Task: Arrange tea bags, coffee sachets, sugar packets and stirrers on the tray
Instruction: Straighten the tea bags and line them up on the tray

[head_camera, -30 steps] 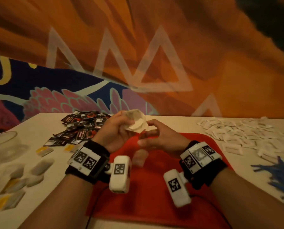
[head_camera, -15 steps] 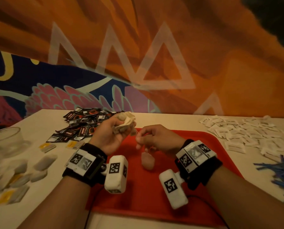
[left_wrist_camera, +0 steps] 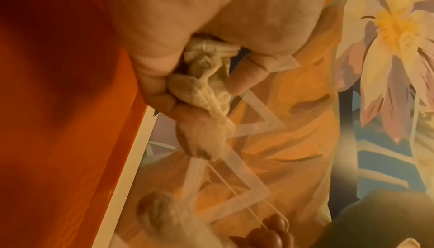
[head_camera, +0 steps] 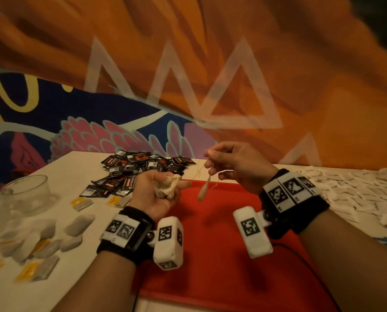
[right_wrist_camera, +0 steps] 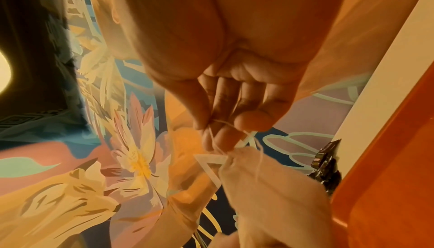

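Painted mural wall (head_camera: pixel 300 64) behind white table (head_camera: pixel 75 167). Far left: glass bowl (head_camera: pixel 26 192), loose tea bags (head_camera: pixel 75 226) with yellow tags. Black coffee sachets (head_camera: pixel 138 167) heaped at back. Left hand (head_camera: pixel 156 190) curled round crumpled bunch of tea bags (head_camera: pixel 167 188), pale, strings tangled. Red tray (head_camera: pixel 221 255) beneath. Right hand (head_camera: pixel 237 165) pinches string; single tea bag (head_camera: pixel 204 190) dangles above tray, slim, beige. Right: white sugar packets (head_camera: pixel 356 190).

"SUPREMO" on black coffee sachets (head_camera: pixel 129 182)
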A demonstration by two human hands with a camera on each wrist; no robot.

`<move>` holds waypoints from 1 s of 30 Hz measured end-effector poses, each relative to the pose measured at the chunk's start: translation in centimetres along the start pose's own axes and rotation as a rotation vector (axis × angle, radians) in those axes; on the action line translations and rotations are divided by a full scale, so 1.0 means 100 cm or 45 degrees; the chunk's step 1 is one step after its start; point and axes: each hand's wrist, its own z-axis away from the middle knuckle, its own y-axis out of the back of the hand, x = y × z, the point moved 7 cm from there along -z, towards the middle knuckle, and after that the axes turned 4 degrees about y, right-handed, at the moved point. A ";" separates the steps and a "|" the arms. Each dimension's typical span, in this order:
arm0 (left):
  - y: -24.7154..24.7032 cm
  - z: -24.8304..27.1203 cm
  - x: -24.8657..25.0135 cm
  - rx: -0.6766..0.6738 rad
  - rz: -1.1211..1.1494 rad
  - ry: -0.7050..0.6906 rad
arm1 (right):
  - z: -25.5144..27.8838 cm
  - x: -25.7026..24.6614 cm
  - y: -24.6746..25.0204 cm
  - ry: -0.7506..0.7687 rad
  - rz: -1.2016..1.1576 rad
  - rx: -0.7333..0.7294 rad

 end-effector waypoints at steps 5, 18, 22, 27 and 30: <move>0.011 -0.012 -0.007 0.053 -0.146 0.089 | -0.006 -0.007 0.000 0.040 -0.010 0.081; -0.024 0.013 0.008 -0.124 -1.116 -0.379 | -0.010 -0.016 -0.007 0.015 -0.090 0.115; -0.045 0.025 0.003 -0.257 -1.260 -0.498 | -0.014 -0.010 -0.019 -0.005 -0.074 0.095; -0.042 0.024 0.015 -0.146 -1.193 -0.724 | -0.018 -0.007 -0.015 -0.021 -0.031 0.139; -0.042 0.026 0.020 -0.165 -1.132 -0.727 | -0.020 -0.004 0.010 0.022 0.582 0.310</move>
